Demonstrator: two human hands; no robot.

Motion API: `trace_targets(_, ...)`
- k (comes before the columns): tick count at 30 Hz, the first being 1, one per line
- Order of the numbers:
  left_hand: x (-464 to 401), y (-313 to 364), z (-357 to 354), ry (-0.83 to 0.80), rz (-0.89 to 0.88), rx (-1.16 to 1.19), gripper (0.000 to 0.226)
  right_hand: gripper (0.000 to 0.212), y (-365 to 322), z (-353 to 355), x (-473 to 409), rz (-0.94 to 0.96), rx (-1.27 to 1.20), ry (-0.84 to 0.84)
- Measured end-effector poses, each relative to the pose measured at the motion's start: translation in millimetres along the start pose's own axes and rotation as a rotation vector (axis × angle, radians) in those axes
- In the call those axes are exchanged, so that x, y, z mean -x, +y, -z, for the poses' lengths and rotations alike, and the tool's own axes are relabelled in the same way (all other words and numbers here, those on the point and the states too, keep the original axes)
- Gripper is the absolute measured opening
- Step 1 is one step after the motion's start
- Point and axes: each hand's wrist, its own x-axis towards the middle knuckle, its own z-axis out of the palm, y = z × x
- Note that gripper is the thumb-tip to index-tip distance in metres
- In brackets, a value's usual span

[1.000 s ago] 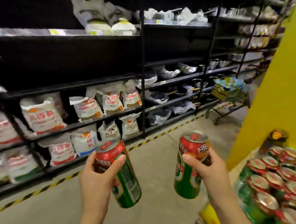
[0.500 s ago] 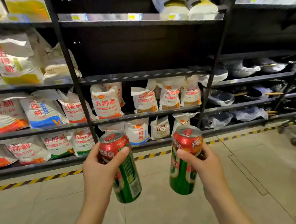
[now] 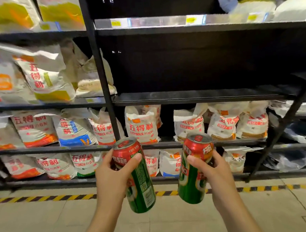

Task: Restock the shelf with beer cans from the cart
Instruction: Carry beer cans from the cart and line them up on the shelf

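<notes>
Carrying step, two beer cans: left hand (image 3: 111, 179) is gripping one can (image 3: 134, 174), right hand (image 3: 213, 173) is gripping the other can (image 3: 195, 169), both below the bare black shelf (image 3: 201, 95); next move likely calls for lifting them onto it upright.

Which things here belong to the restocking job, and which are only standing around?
For the job:
left can in left hand
right can in right hand
bare black shelf

Not part of it:
flour bags
striped floor tape
</notes>
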Motion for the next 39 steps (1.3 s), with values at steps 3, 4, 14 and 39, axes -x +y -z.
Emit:
trace_targets(3, -56, -5, 0, 0.031, -0.006, -0.017, 0.038, 0.051, 0, -29, -52, -0.02, 0.003, -0.047)
trace_targets(4, -75, -7, -2, 0.036, -0.009, -0.02, 0.033, 0.049, 0, -40, -70, -0.023, 0.001, -0.058)
trace_targets(14, -300, -21, -22, -0.047, -0.042, -0.038, 0.047, 0.059, -1, -149, -259, 0.015, 0.02, -0.079)
trace_targets(39, -650, -42, -118, 0.052, -0.106, -0.009, 0.033, 0.043, -12, -283, -611, 0.097, 0.031, -0.152)
